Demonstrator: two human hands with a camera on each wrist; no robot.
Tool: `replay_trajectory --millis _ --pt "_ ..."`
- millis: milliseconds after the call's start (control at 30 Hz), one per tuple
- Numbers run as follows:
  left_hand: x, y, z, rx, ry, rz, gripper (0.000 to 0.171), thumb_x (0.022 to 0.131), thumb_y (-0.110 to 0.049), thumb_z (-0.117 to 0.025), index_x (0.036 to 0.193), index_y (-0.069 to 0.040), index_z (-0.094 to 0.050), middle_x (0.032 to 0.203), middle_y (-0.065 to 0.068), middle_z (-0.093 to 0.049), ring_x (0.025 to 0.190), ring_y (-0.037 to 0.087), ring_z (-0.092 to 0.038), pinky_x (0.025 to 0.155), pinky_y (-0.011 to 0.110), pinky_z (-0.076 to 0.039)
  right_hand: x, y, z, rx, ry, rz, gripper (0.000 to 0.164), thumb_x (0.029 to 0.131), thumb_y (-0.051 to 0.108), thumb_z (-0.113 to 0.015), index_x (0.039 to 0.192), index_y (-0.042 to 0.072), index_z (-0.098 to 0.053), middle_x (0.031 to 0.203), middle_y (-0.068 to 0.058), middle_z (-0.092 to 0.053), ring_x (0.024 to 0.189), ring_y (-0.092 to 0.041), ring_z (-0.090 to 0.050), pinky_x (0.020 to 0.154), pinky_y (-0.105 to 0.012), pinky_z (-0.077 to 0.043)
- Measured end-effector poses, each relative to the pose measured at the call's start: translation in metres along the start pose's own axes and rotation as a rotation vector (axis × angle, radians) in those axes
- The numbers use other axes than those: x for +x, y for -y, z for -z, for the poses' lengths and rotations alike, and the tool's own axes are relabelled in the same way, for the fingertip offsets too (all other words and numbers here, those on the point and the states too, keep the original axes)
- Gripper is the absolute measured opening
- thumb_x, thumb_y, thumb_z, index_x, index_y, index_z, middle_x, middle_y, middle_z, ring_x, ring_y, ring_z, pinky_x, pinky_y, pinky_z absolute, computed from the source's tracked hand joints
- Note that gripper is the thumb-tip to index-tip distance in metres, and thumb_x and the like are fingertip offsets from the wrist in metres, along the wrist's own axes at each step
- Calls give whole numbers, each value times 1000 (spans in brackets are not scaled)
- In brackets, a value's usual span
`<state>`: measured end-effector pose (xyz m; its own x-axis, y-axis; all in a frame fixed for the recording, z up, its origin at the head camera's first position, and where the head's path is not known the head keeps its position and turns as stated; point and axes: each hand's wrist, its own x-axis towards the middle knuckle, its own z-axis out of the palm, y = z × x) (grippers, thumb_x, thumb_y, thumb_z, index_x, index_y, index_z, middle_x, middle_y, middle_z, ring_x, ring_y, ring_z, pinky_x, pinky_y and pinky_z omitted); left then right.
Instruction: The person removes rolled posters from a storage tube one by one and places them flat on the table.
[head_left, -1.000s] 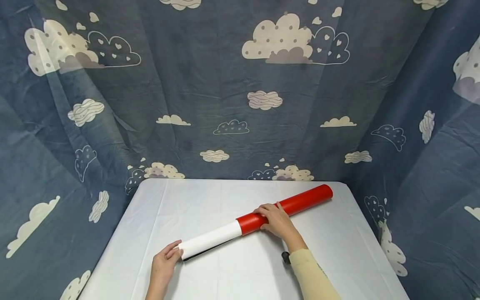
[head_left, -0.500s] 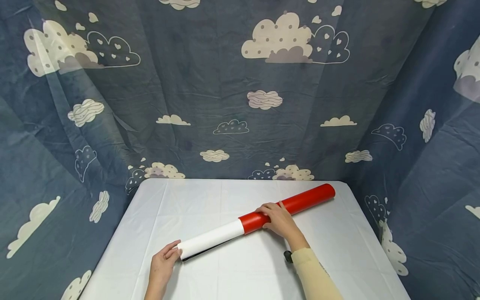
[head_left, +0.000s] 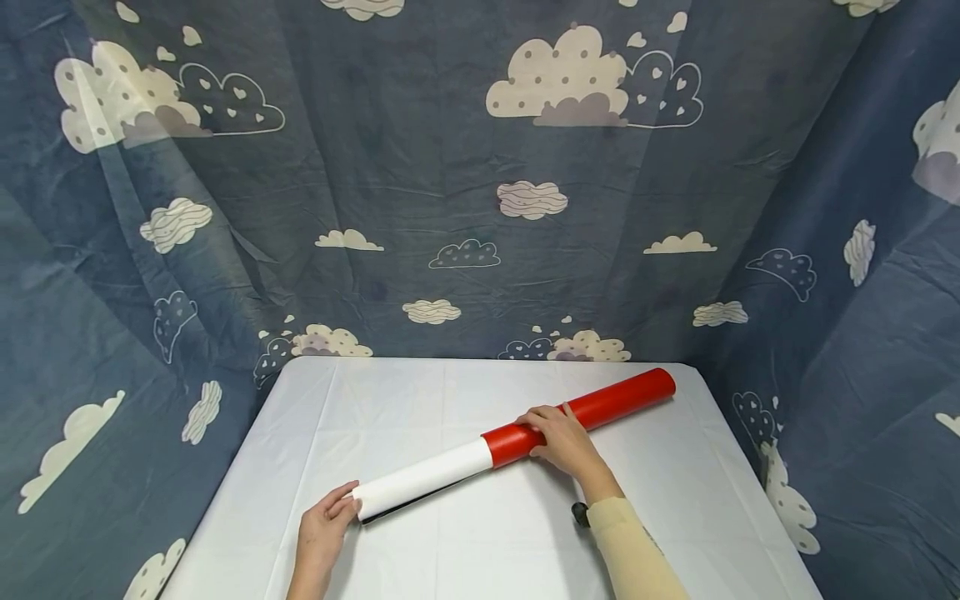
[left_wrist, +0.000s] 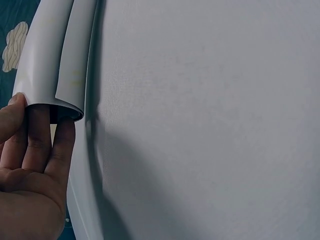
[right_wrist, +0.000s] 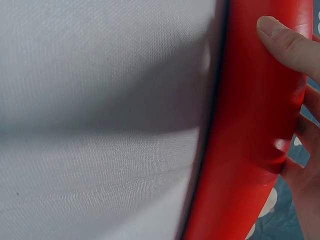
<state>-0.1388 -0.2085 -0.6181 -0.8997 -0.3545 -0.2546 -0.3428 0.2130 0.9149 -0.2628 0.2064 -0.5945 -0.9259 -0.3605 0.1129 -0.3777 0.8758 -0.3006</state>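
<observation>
A red tube [head_left: 622, 398] lies slantwise over the table, with a rolled white sheet [head_left: 420, 479] sticking out of its left end. My left hand [head_left: 324, 530] pinches the free end of the white roll. In the left wrist view, the fingers [left_wrist: 62, 145] reach inside the roll's opening while the thumb is on its outside; one overlapping edge runs along the roll. My right hand [head_left: 561, 440] grips the red tube near its middle. The right wrist view shows the thumb [right_wrist: 287, 44] laid over the red surface, which is dented near the fingers.
A white cloth-covered table [head_left: 390, 400] is beneath both hands. Dark blue curtains [head_left: 450, 167] with cloud prints hang behind it and at both sides. A small round black object [head_left: 580, 514] is at the right wrist.
The red tube and my right hand have shifted slightly right, and my left hand slightly left. A little more of the white roll shows outside the red tube.
</observation>
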Motion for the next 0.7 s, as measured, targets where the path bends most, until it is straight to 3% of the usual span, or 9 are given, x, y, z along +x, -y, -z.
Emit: replay_trajectory --millis 400,700 --pt "-2 1 7 -13 3 9 41 98 -21 -76 137 -9 -71 105 0 -84 90 -11 -66 77 8 -48 1 -2 4 -3 -2 12 56 78 19 -95 129 27 -72 136 -5 -70 134 -29 -60 125 -68 -30" --pt "-3 3 8 -9 -12 -1 40 98 -20 -76 136 -9 -72 107 3 -84 90 -8 -68 77 9 -49 2 -6 3 4 11 -10 57 79 17 -95 130 27 -71 138 -6 -69 135 -30 -59 126 -68 -28"
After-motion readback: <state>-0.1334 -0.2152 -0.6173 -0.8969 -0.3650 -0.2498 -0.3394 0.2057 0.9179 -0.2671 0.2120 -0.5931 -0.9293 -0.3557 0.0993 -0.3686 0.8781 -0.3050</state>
